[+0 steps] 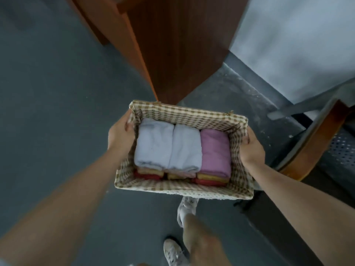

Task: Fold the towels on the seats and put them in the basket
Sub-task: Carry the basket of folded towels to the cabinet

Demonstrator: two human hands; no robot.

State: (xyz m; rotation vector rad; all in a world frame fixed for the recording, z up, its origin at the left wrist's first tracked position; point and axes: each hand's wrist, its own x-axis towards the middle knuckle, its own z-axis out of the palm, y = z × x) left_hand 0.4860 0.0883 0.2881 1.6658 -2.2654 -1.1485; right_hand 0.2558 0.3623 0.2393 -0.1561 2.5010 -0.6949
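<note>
While both hands carried it above the grey floor point(57, 93), the rectangular basket point(184, 191) hung with its far rim close to a brown wooden cabinet point(172, 45) and its right end near a metal seat point(338, 150) with a wooden armrest. Open floor lay to the left. The left hand point(120, 134) gripped the left rim, the right hand point(249, 148) the right rim, fingers curled over its checked cloth lining. Inside lay two soft pale-blue folded towels point(167, 146) beside a pink one point(215, 150), stacked over yellow and red layers.
</note>
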